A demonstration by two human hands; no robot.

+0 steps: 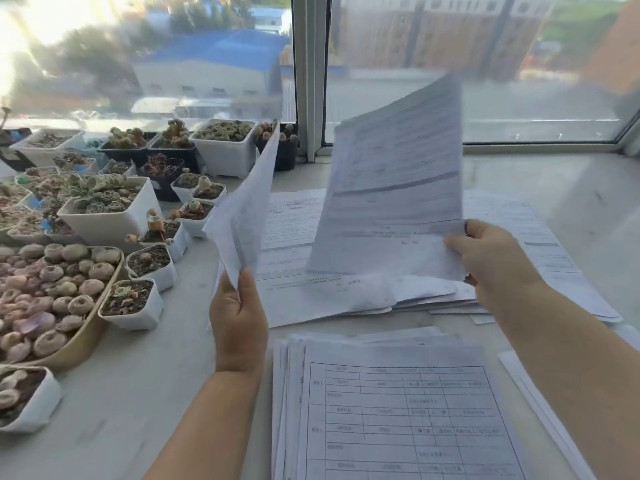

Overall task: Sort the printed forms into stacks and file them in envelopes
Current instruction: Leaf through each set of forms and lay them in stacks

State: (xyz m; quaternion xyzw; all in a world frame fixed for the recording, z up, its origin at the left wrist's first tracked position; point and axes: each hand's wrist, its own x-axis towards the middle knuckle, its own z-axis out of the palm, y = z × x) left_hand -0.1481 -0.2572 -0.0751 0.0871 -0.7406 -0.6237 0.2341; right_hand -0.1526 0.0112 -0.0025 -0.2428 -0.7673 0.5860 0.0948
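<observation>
Left hand (pixel 238 318) up off the sill, thumb and fingers pinched on the bottom corner of a raised form (pixel 246 209), sheet standing almost edge-on and leaning toward the window. Right hand (pixel 491 256) clamped on the lower right edge of a second form (pixel 394 188), lifted and tilted, print facing the camera but too blurred to read. Directly beneath both, a loose spread of forms (pixel 346 292) lying flat on the windowsill (pixel 145 393), edges fanned and overlapping. Nearer the body, a squarer stack of forms (pixel 398 410), a ruled table on the top sheet, left edges stepped. More white sheets (pixel 540 403) poking out at the right, under the right forearm.

Over to the containers on the left: a long tan tray (pixel 90 327) packed with round pinkish stone-like succulents. Small white square pots (pixel 133 304) just beside it, dark soil and tiny plants inside. Bigger white pot (pixel 110 220) holding rosette succulents; another white pot (pixel 225 154) by the glass with a low green clump. Black pots (pixel 169 157) further back, clustered cacti in them.

Bare sill at the lower left between pots and stack, and far right beyond the spread. Window frame (pixel 310 81) upright behind the raised sheets.
</observation>
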